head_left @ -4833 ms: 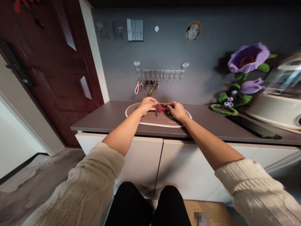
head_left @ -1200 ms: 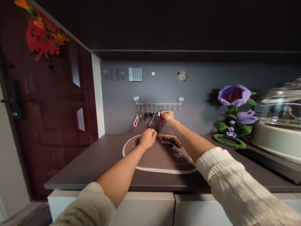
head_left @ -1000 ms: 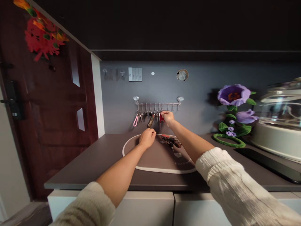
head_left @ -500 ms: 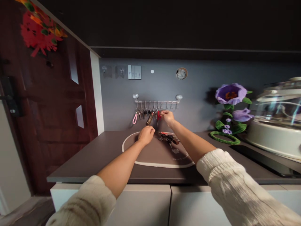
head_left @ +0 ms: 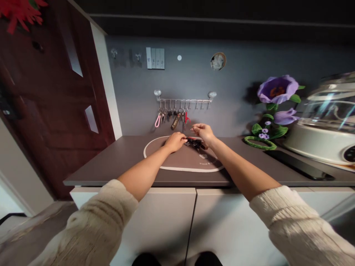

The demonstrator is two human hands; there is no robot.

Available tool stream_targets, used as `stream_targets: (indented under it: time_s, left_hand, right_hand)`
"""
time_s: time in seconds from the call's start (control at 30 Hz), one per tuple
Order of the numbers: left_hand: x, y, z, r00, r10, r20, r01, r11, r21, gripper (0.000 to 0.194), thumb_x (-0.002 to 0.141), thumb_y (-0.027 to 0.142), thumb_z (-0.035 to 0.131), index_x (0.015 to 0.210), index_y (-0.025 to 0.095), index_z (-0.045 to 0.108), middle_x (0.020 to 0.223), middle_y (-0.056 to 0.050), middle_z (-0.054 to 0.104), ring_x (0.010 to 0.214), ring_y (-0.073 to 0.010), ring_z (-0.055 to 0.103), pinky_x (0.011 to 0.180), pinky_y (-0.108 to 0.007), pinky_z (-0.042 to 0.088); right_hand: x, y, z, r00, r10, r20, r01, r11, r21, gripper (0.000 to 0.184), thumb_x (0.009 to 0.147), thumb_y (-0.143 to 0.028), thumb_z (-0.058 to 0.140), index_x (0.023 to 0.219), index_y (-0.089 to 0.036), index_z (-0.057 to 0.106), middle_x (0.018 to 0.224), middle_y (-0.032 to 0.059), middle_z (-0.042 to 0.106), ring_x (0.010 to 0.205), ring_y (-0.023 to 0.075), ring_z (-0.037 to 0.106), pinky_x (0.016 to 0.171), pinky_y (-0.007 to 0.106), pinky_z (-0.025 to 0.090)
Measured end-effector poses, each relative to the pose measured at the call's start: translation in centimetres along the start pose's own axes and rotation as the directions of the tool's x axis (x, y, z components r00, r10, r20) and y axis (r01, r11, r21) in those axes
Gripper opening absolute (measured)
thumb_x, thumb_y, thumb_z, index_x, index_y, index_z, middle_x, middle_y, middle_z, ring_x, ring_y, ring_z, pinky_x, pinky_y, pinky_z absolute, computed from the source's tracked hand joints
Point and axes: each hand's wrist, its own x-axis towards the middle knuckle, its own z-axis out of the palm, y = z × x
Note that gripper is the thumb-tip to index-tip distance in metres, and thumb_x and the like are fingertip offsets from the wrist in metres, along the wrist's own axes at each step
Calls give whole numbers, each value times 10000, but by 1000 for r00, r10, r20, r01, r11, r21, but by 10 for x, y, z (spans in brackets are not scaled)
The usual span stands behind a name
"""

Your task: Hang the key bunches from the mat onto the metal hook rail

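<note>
My left hand [head_left: 176, 142] is low over the brown mat [head_left: 172, 159], its fingers pinched at the left edge of a pile of keys [head_left: 196, 144]. Red and dark pieces show in that pile. My right hand [head_left: 203, 133] hovers just above and right of the pile, fingers loosely apart and nothing visible in them. On the wall behind, a clear hook rail [head_left: 184, 100] carries several key rings. Among them are a pink loop [head_left: 158, 120], a brown tag with lettering [head_left: 175, 121] and a red-corded key [head_left: 186, 118]. Hooks toward the rail's right end hang bare.
A purple plush flower [head_left: 278, 89] with a green ring base stands to the right. A black phone-like slab [head_left: 299, 164] lies in front of a white appliance with a clear lid [head_left: 310, 138]. White cupboard doors [head_left: 155, 218] are below the counter; a dark red door [head_left: 55, 111] is at left.
The red-corded key now hangs on the rail, released by my right hand, which has come down toward the pile. My left hand has moved right to the keys. The view has tilted downward.
</note>
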Motion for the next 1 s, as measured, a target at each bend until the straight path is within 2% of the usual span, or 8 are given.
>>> stream_targets:
  time_s: [0.13,0.2,0.33,0.4,0.6,0.83,1.0]
  left_hand:
    - [-2,1,3,998,54,23,-54,998,15,245,756,321,520,897,183,665,855,-68,605,793,-167,539,763,-266,400]
    - [-2,1,5,997,67,42,-68,997,23,246,750,328,529,889,182,669,859,-69,607,797,-169,540,766,-265,399]
    - [-1,0,8,996,54,75,-57,997,47,235,742,324,540,878,190,676,845,-68,609,795,-173,540,764,-270,397]
    - [-1,-1,10,995,51,84,-57,996,63,226,748,307,532,872,190,680,840,-69,609,794,-175,538,760,-273,396]
    - [-1,0,11,995,52,80,-59,995,83,211,763,257,508,841,181,689,817,-66,611,771,-170,539,748,-275,402]
    - [-1,0,4,999,11,49,-14,998,68,201,778,228,493,859,181,672,878,-55,633,834,-166,546,777,-269,401]
    - [-1,0,-1,999,-11,33,10,1000,17,185,777,219,494,836,172,663,875,-52,655,820,-165,558,758,-262,401]
  right_hand:
    - [-10,8,-9,999,-6,41,10,996,-88,55,706,-139,581,759,-152,576,683,35,628,578,97,542,593,241,428]
    - [-11,12,-13,997,-52,48,60,981,-186,56,690,-138,594,743,-154,589,659,28,620,578,103,537,612,250,429]
    - [-10,19,-15,978,-197,65,207,898,-389,76,628,-118,639,678,-173,622,629,11,614,623,122,531,694,270,422]
    - [-11,20,-14,970,-224,90,239,847,-475,105,619,-83,630,661,-180,633,631,12,616,637,132,533,720,279,412]
    - [-16,18,-7,957,-231,175,289,729,-620,128,644,-59,607,681,-171,656,688,38,640,676,153,563,717,267,404]
    - [-19,15,-8,940,-156,303,337,553,-762,175,744,-171,552,885,-148,653,846,61,669,774,141,592,725,227,418]
    - [-20,13,-8,929,-132,345,361,523,-772,198,762,-183,537,924,-156,647,891,62,671,786,141,597,712,218,423]
